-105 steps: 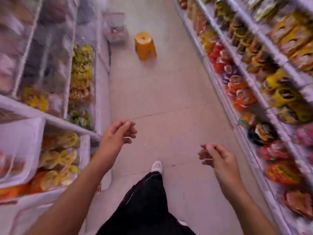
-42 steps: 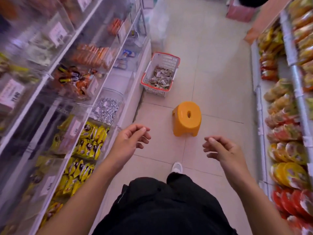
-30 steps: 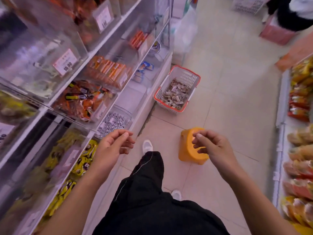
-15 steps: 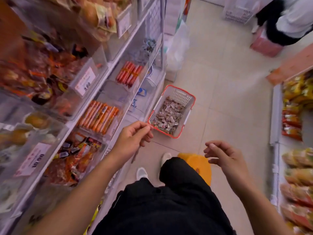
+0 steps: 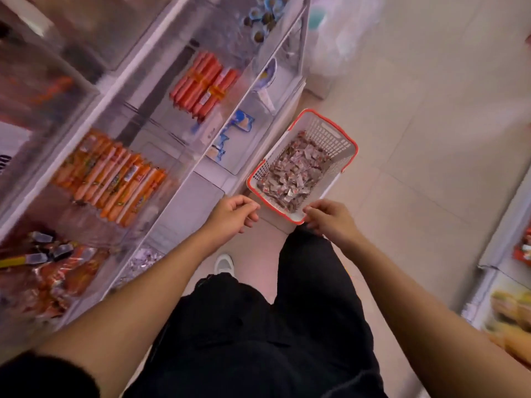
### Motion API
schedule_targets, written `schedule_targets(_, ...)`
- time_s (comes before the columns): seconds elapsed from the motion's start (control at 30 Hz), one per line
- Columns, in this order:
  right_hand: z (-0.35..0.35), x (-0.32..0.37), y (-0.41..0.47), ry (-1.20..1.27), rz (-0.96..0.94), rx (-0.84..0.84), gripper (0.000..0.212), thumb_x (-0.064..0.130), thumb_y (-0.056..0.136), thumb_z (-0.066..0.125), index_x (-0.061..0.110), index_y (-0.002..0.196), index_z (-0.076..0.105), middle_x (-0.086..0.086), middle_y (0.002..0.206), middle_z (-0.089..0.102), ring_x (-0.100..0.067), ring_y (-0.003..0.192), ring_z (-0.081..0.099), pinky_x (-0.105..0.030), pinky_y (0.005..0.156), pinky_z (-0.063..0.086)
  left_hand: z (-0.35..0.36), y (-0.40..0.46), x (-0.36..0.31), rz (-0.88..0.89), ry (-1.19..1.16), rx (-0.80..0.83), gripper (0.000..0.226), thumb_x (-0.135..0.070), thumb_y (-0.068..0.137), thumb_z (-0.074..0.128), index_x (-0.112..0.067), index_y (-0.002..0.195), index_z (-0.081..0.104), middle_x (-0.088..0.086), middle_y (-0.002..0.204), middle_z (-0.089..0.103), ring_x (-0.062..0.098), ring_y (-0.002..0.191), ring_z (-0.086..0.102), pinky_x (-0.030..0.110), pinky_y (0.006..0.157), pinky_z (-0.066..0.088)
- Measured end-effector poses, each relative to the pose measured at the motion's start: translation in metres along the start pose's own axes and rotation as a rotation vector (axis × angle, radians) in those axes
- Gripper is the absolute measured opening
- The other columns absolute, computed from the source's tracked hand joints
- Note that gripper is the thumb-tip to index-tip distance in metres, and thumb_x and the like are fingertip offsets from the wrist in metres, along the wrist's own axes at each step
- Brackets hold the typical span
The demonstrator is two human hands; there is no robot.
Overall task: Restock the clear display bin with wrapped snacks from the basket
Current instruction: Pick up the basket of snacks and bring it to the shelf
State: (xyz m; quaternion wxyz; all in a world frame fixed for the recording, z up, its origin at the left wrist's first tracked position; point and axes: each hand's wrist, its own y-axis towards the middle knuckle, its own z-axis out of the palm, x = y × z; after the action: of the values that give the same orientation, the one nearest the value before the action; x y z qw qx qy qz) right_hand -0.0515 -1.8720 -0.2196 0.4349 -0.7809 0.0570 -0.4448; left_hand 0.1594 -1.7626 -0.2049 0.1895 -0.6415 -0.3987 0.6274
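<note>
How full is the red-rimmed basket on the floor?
Partly full: wrapped snacks cover the floor of the basket, with bare mesh wall showing above them.

No label, price tag or wrapper print is sharp enough to read.

The floor [image 5: 431, 116] is covered with big pale tiles, and thin lines are seen between them. Along the left side of the frame, white shelves [image 5: 161, 90] are lined up with clear boxes. Orange sausage sticks [image 5: 201, 81] are stacked in the upper middle. At the right edge, part of another low shelf [image 5: 500, 254] is seen. Soft light is spread over everything.
</note>
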Motion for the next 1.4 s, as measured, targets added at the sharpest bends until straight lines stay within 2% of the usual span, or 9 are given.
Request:
schedule_targets(0.3, 0.000, -0.078, 0.192, -0.436, 0.092, 0.190, 0.020, 0.014, 0.082, 0.062, 0.021, 0.063, 0.064, 0.004, 0.061, 0.064, -0.014, 0.062, 0.060, -0.034, 0.068, 0.053, 0.072, 0.173, 0.058, -0.319, -0.070, -0.126, 0.013, -0.026, 0.093, 0.060, -0.019, 0.086, 0.068, -0.003, 0.071, 0.070, 0.011, 0.064, 0.062, 0.023, 0.056, 0.047)
schedule_targets(0.5, 0.034, -0.165, 0.328, -0.650, 0.066, 0.292, 0.016, 0.019, 0.089, 0.059, 0.012, 0.094, 0.073, -0.008, 0.100, 0.072, -0.027, 0.095, 0.065, -0.040, 0.086, 0.053, 0.120, 0.320, 0.159, -0.494, -0.099, -0.252, 0.022, -0.030, 0.091, 0.060, -0.010, 0.099, 0.065, 0.009, 0.082, 0.067, 0.022, 0.073, 0.064, 0.031, 0.060, 0.052)
schedule_targets(0.63, 0.047, -0.229, 0.412, -0.665, 0.035, 0.237, 0.021, 0.020, 0.089, 0.059, 0.004, 0.097, 0.069, -0.012, 0.094, 0.072, -0.026, 0.082, 0.064, -0.036, 0.068, 0.051, 0.153, 0.400, 0.243, -0.644, -0.135, -0.322, 0.055, -0.043, 0.086, 0.066, -0.008, 0.127, 0.058, 0.012, 0.124, 0.064, 0.032, 0.108, 0.063, 0.039, 0.086, 0.054)
schedule_targets(0.73, 0.051, -0.264, 0.464, -0.668, -0.065, 0.215, 0.020, 0.022, 0.091, 0.060, 0.011, 0.108, 0.067, 0.004, 0.077, 0.066, -0.008, 0.064, 0.059, -0.013, 0.056, 0.041, 0.180, 0.448, 0.286, -0.664, -0.347, -0.406, 0.042, -0.038, 0.089, 0.065, -0.011, 0.121, 0.061, 0.005, 0.117, 0.069, 0.023, 0.092, 0.067, 0.036, 0.080, 0.056)
schedule_targets(0.8, 0.045, -0.273, 0.487, -0.660, -0.150, 0.191, 0.021, 0.021, 0.091, 0.062, 0.011, 0.109, 0.066, 0.000, 0.084, 0.070, -0.011, 0.072, 0.063, -0.016, 0.062, 0.042, 0.195, 0.468, 0.302, -0.627, -0.408, -0.590, 0.036, -0.034, 0.092, 0.059, -0.007, 0.115, 0.064, 0.012, 0.108, 0.072, 0.029, 0.088, 0.071, 0.041, 0.080, 0.060)
schedule_targets(0.97, 0.003, -0.258, 0.534, -0.797, -0.516, -0.027, 0.030, 0.023, 0.090, 0.058, 0.008, 0.115, 0.064, -0.013, 0.109, 0.067, -0.029, 0.100, 0.061, -0.029, 0.083, 0.042, 0.209, 0.479, 0.316, -0.489, -0.382, -0.849, 0.036, -0.041, 0.097, 0.053, -0.008, 0.106, 0.066, 0.009, 0.100, 0.073, 0.025, 0.081, 0.072, 0.035, 0.067, 0.060)
schedule_targets(1.07, -0.037, -0.236, 0.558, -1.009, -0.745, -0.353, 0.044, 0.035, 0.089, 0.051, 0.010, 0.125, 0.057, -0.017, 0.132, 0.053, -0.037, 0.123, 0.048, -0.037, 0.102, 0.035, 0.208, 0.481, 0.313, -0.436, -0.389, -0.902, 0.036, -0.038, 0.100, 0.051, -0.007, 0.107, 0.067, 0.009, 0.105, 0.071, 0.025, 0.088, 0.071, 0.035, 0.072, 0.059)
schedule_targets(1.23, -0.088, -0.202, 0.590, -1.211, -0.340, -0.543, 0.093, 0.051, 0.084, 0.059, 0.015, 0.156, 0.012, -0.016, 0.163, 0.011, -0.035, 0.150, 0.009, -0.057, 0.118, 0.009, 0.202, 0.475, 0.311, -0.438, -0.303, -0.892, 0.048, -0.043, 0.098, 0.051, 0.000, 0.112, 0.068, 0.019, 0.112, 0.070, 0.035, 0.098, 0.068, 0.034, 0.078, 0.051)
schedule_targets(1.4, -0.079, -0.206, 0.591, -1.081, -0.161, -0.729, 0.096, 0.061, 0.081, 0.057, 0.012, 0.153, 0.017, -0.019, 0.154, 0.027, -0.038, 0.141, 0.029, -0.059, 0.113, 0.020, 0.188, 0.454, 0.339, -0.382, -0.270, -0.891, 0.048, -0.046, 0.096, 0.052, -0.004, 0.108, 0.070, 0.020, 0.107, 0.071, 0.038, 0.095, 0.068, 0.045, 0.088, 0.056)
